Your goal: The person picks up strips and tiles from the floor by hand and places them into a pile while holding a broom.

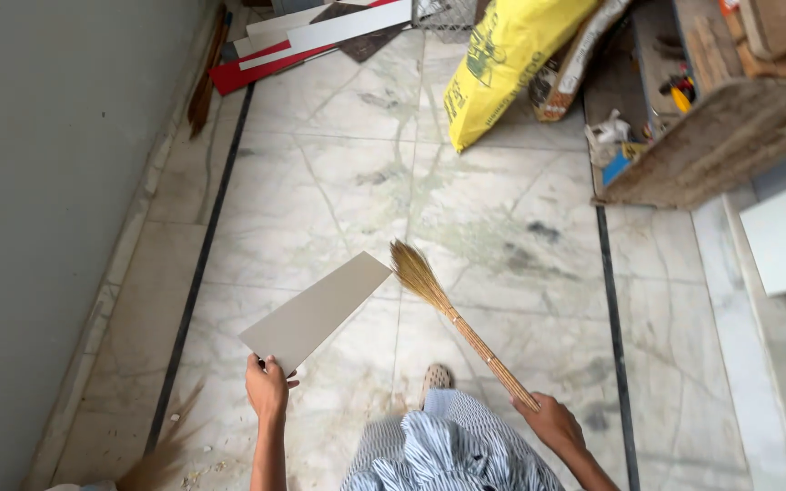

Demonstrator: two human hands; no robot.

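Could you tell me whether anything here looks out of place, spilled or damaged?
Yes. Dark smudges stain the marble floor mid-room. A yellow sack slumps against clutter, and boards lie jumbled by the far wall. Debris sits near the left hand.

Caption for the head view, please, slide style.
Left hand holds a flat grey board by its corner while the right hand grips a straw broom over the marble floor.

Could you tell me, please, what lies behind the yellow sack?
Behind the yellow sack a brown and white bag leans with it, and a wire mesh basket shows at the top edge. The sack covers the floor and the lower parts of both.
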